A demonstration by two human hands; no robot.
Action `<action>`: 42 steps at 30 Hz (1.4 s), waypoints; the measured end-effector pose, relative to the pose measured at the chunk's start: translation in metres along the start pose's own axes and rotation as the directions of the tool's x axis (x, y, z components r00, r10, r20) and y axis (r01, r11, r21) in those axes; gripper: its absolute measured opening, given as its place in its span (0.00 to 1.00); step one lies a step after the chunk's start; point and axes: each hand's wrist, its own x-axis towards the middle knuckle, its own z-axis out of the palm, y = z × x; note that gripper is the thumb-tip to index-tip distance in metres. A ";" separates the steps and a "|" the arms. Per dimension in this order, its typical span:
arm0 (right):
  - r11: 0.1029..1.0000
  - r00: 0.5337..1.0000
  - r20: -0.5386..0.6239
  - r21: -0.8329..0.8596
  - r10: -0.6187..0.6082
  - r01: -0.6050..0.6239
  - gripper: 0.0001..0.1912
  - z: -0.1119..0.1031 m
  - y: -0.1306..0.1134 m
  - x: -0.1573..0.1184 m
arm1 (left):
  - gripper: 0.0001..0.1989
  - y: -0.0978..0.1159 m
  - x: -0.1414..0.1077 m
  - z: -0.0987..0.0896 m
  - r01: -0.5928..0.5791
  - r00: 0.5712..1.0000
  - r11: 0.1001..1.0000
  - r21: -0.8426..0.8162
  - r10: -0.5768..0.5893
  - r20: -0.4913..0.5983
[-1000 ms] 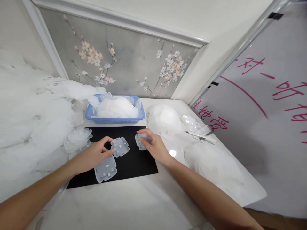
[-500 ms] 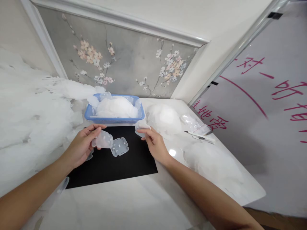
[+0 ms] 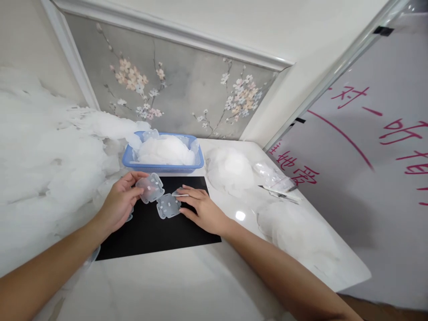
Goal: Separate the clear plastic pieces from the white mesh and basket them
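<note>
My left hand (image 3: 125, 198) pinches a translucent plastic piece (image 3: 151, 187) with small white spots, held over the black mat (image 3: 160, 236). A similar translucent piece (image 3: 168, 206) lies on the mat between my hands. My right hand (image 3: 200, 207) reaches over that piece's right edge, its thumb and fingers spread around a thin whitish piece (image 3: 179, 192), mostly hidden under the fingers. Another translucent piece (image 3: 129, 216) shows partly beneath my left hand.
A blue basket (image 3: 163, 169) heaped with white pieces stands behind the mat. A large translucent heap (image 3: 60, 178) fills the left. To the right are another pile (image 3: 229, 169), a clear bag (image 3: 272, 176) and a whiteboard (image 3: 351, 214).
My right hand has moved left from the mat's far right edge to the piece on the mat. The piece in my left hand has turned and is raised slightly.
</note>
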 end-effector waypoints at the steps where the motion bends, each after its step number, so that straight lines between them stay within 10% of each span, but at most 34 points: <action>1: 1.000 0.999 -0.041 0.010 0.008 -0.008 0.13 -0.002 0.000 0.000 | 0.14 0.000 0.000 0.000 0.000 1.000 1.000 0.008 0.000 -0.003; 14: 0.990 0.995 -0.056 -0.122 -0.081 0.074 0.08 0.009 0.007 0.008 | 0.16 -0.005 0.002 0.000 0.034 0.999 0.997 0.067 -0.036 0.034; 19: 0.948 0.982 -0.099 -0.293 -0.158 0.123 0.09 -0.018 0.011 0.004 | 0.16 0.001 -0.002 0.003 0.108 0.985 0.994 0.003 -0.107 0.138; 29: 0.690 0.791 -0.595 -0.512 0.144 -0.511 0.14 -0.105 0.065 -0.030 | 0.22 0.003 -0.009 0.003 0.276 0.930 0.960 -0.038 -0.257 0.262; 33: 0.883 0.742 -0.644 -0.221 0.187 -0.414 0.16 -0.092 0.046 -0.023 | 0.20 0.004 -0.008 0.004 0.307 0.916 0.951 -0.029 -0.287 0.281; 36: 0.914 0.805 -0.453 0.314 0.384 -0.259 0.15 -0.062 0.021 -0.013 | 0.20 0.003 -0.007 0.004 0.317 0.907 0.948 -0.015 -0.299 0.297; 42: 0.233 0.902 0.131 0.941 0.412 -0.243 0.35 -0.012 -0.005 -0.003 | 0.24 -0.001 -0.005 0.001 0.271 0.919 0.961 0.060 -0.277 0.281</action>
